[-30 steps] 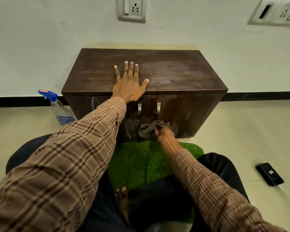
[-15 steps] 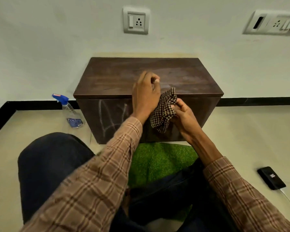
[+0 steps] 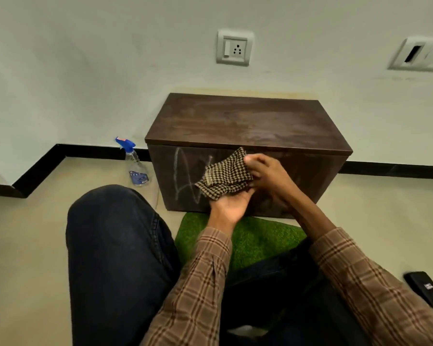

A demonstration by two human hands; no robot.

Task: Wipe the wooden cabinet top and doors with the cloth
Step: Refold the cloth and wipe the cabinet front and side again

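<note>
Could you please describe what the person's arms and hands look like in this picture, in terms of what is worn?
Both arms wear long brown plaid sleeves with darker brown and pale lines, cuffs ending at the wrists. The left hand and right hand are bare: no gloves; no rings or watch show.

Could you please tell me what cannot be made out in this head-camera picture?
- Cabinet door handles: hidden behind the cloth and both hands.
- Left hand fingers: under the cloth, so their grip is unclear.
- Spray bottle label: too small to read.
- Phone: cut off by the right edge.
- White streaks on the left door: partly covered by the cloth.
</note>
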